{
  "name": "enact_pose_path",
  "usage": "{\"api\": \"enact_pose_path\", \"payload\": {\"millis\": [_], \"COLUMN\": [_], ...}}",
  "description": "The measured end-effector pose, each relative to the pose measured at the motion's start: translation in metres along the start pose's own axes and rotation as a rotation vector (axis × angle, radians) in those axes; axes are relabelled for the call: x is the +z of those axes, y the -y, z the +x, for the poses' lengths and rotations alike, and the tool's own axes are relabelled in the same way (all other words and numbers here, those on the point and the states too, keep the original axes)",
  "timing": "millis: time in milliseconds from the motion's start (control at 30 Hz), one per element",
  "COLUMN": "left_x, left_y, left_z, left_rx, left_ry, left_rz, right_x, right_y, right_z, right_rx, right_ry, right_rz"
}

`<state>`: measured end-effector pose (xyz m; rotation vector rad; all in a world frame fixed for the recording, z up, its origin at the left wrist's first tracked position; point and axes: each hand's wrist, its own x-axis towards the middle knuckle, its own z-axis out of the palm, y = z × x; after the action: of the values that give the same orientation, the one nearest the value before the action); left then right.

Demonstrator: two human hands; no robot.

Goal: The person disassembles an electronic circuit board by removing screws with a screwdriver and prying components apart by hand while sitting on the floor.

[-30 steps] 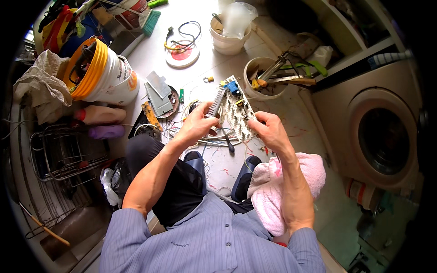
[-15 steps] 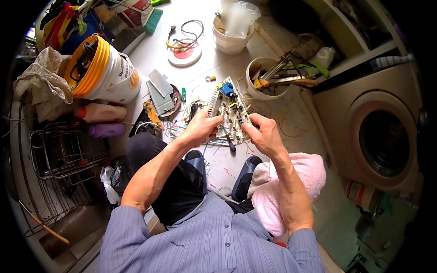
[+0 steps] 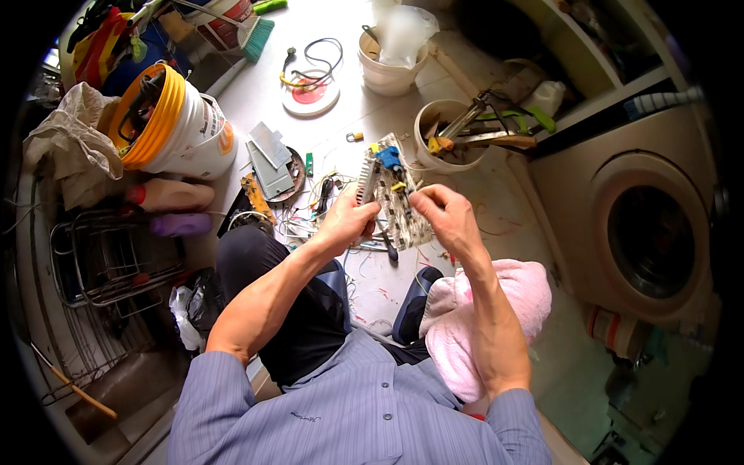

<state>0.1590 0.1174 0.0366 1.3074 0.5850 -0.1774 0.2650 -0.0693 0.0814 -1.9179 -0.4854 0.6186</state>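
A pale circuit board [image 3: 400,217] crowded with parts is held up in front of me; it carries a blue component [image 3: 388,157], a small yellow one and a comb-like metal heat sink [image 3: 364,177]. My left hand [image 3: 346,222] is closed round its left edge, by the heat sink. At the right edge, my right hand [image 3: 446,217] has thumb and forefinger drawn together; whatever is between the fingertips is too small to make out. Below the board shows a screwdriver [image 3: 393,253] with a dark handle, its upper end lost near my left hand.
Wire scraps and grey metal plates [image 3: 271,170] lie left of the board, with a padlock [image 3: 354,136] beyond. A bucket of tools [image 3: 440,160] stands at the right, and a white bucket [image 3: 209,143] at the left. A pink towel [image 3: 504,302] covers my right knee.
My right hand has shifted slightly up along the board's right edge, its fingers more bent. My left hand keeps its hold on the board.
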Motion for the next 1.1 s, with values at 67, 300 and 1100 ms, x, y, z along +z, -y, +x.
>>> {"api": "enact_pose_path", "payload": {"millis": [67, 300, 1100], "left_x": [0.002, 0.010, 0.006], "left_y": [0.000, 0.012, -0.010], "left_z": [-0.001, -0.013, -0.027], "left_rx": [0.036, 0.065, -0.208], "left_ry": [0.053, 0.093, 0.318], "left_rz": [0.146, 0.221, 0.298], "right_x": [-0.008, 0.003, -0.007], "right_y": [0.004, -0.001, -0.017], "right_z": [0.007, 0.011, 0.012], "right_rx": [0.095, 0.025, 0.259], "right_ry": [-0.041, 0.087, 0.310], "right_rz": [0.038, 0.074, 0.038]}}
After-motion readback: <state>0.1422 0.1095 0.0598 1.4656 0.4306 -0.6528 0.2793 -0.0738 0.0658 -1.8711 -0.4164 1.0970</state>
